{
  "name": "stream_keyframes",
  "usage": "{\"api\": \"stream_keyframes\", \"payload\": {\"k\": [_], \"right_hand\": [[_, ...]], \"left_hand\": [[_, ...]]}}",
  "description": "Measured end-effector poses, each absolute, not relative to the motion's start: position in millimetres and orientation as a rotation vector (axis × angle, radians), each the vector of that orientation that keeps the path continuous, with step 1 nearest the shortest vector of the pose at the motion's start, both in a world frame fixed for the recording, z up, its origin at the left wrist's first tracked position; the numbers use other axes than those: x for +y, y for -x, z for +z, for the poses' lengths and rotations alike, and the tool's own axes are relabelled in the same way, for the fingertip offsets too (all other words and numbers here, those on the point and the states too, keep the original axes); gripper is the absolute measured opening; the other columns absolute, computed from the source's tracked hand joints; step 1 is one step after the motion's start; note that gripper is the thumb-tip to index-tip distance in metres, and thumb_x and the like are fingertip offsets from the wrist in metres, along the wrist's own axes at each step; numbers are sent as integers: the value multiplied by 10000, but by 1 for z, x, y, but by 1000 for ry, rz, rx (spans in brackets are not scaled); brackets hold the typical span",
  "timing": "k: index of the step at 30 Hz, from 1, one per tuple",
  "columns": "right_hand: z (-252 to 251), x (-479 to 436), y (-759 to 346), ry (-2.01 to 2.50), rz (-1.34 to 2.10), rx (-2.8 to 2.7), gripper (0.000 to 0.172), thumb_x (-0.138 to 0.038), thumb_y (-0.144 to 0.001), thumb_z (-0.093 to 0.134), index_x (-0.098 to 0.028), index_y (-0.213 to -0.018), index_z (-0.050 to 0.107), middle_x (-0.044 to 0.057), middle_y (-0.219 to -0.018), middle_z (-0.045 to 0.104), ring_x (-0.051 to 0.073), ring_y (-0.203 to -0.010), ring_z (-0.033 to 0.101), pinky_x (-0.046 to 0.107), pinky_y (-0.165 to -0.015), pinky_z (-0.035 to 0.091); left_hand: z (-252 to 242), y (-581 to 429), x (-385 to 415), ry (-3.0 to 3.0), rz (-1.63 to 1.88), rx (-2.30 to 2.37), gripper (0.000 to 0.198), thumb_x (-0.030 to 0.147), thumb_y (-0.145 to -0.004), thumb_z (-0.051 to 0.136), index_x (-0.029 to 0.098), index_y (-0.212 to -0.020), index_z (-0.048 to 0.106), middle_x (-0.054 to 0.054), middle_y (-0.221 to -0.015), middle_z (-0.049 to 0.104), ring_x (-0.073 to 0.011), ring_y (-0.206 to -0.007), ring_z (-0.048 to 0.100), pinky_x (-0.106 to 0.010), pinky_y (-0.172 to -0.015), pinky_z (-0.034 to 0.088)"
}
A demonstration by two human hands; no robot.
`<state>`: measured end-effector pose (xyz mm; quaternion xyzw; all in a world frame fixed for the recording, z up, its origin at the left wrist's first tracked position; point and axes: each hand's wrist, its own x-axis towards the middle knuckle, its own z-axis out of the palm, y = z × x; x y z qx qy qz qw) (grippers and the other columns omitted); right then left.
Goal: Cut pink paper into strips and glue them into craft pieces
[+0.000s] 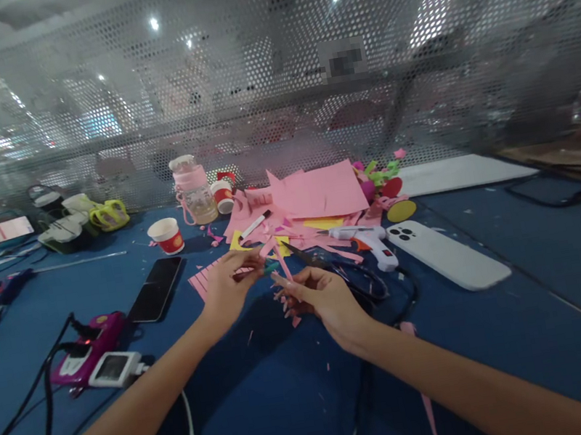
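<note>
My left hand (pixel 231 277) is closed in a pinch on the upper end of a narrow pink paper strip (pixel 283 263). The strip's lower end is between the fingers of my right hand (pixel 328 300). A small teal piece (pixel 272 268) shows beside my left fingertips; I cannot tell if it is held. Small pink paper scraps (pixel 287 305) lie under my right fingers. Just beyond my hands are pink paper sheets (pixel 319 191), a marker (pixel 254 225) and the dark blades of scissors (pixel 300 252). A white glue gun (pixel 376 240) lies to the right of them.
On the right lies a white phone (pixel 447 251); on the left, a black phone (pixel 157 288) and a purple power strip (pixel 91 348) with cables. A paper cup (pixel 166 236) and a bottle (pixel 193 190) stand at the back, before a perforated metal screen (pixel 259 90).
</note>
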<state>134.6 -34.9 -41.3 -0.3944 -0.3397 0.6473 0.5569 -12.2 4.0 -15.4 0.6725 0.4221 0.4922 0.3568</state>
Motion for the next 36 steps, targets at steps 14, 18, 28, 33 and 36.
{"api": "stream_keyframes", "payload": {"k": [14,18,28,33,36], "right_hand": [[-41,-37,-132,995,1515,-807,376,-368,-413,774,-164,-561,495,-20,-476,606,103,-368,546,187,-334,426],[-43,-37,-130,1007,1523,-822,377,-382,-412,770,-156,-570,514,-1,-496,626,103,-370,551,175,-332,407],[-50,-36,-126,1036,1545,-815,361,-358,-453,765,-153,-598,505,-5,-470,621,108,-400,584,141,-340,370],[-51,-37,-125,1045,1548,-838,335,-351,-492,752,-155,-602,503,9,-517,646,111,-434,602,145,-366,389],[-50,-37,-124,1052,1542,-836,337,-341,-485,756,-157,-592,494,3,-515,645,114,-441,607,143,-365,387]], "left_hand": [[-5,5,-4,-1001,1093,660,334,141,-537,694,156,-866,637,-66,-976,655,-180,-867,619,-304,-822,465],[-4,4,-6,-1033,1087,721,400,91,-546,697,165,-928,607,-58,-970,655,-155,-856,612,-259,-747,484],[-14,0,-3,-1063,1173,797,421,74,-524,714,141,-909,557,-68,-951,665,-143,-807,623,-228,-668,495],[-13,-1,-5,-1093,1152,768,453,117,-539,719,142,-950,530,-90,-952,665,-162,-826,625,-231,-651,497],[-12,-3,-6,-1081,1160,807,517,100,-502,732,153,-977,533,-88,-1038,630,-141,-782,622,-208,-605,493]]}}
